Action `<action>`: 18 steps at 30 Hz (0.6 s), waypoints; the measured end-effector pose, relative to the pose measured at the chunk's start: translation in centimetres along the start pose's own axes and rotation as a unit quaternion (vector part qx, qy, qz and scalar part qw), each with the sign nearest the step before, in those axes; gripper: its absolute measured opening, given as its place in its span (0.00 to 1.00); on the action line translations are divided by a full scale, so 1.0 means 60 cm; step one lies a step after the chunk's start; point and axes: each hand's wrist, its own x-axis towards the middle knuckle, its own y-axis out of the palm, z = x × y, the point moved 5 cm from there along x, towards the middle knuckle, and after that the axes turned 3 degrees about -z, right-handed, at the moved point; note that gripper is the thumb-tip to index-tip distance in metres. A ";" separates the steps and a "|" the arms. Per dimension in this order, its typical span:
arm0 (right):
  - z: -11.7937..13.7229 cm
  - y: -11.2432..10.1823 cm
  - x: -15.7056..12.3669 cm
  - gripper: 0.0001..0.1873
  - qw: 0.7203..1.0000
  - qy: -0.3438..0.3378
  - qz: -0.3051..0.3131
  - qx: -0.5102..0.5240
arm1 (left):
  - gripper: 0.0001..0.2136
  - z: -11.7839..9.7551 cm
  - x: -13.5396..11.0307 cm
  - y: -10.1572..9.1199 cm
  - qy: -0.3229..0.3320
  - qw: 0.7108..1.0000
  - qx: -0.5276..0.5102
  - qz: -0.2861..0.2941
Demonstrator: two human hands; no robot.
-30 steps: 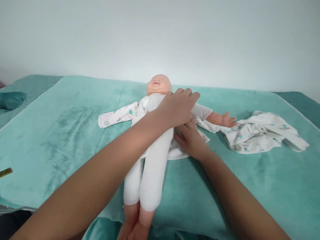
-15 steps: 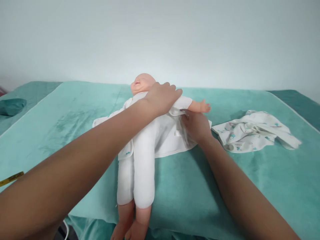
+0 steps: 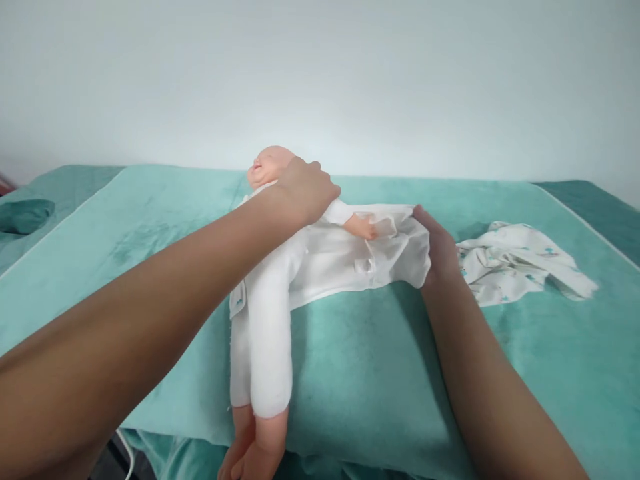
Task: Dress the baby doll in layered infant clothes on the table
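A baby doll (image 3: 271, 353) with a white cloth body lies tilted onto its side, its head turned left. My left hand (image 3: 309, 191) is closed over the doll's shoulder and upper arm, hiding part of its chest. Beneath and beside the doll spreads a white baby shirt (image 3: 333, 267), lining side up, with a small tag showing. My right hand (image 3: 441, 248) grips the shirt's far right edge and holds it stretched outward. The doll's small hand rests over the shirt cloth, between my two hands.
A second, crumpled patterned baby garment (image 3: 520, 260) lies to the right, just past my right wrist. Everything rests on a padded green mat (image 3: 360, 373) that runs back to a pale wall (image 3: 320, 80). A white cable (image 3: 129, 457) shows at the lower left.
My right hand has come out from under the doll's arm and moved right, pulling the shirt edge out. The doll has rolled and shifted slightly left with my left hand on it.
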 end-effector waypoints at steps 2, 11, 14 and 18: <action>0.004 0.001 -0.011 0.13 0.996 0.052 0.021 0.072 | 0.11 0.001 0.004 0.000 -0.025 1.000 0.009 -0.003; 0.014 0.028 -0.044 0.16 0.983 0.077 0.088 0.144 | 0.15 -0.082 -0.026 0.031 -0.028 0.980 0.191 0.053; 0.021 0.048 -0.059 0.19 0.981 0.025 0.154 0.113 | 0.19 -0.095 -0.028 0.054 -0.002 0.990 0.134 0.054; 0.016 0.079 -0.083 0.31 0.954 0.012 0.293 0.055 | 0.10 -0.093 -0.025 0.056 0.021 0.992 -0.104 0.071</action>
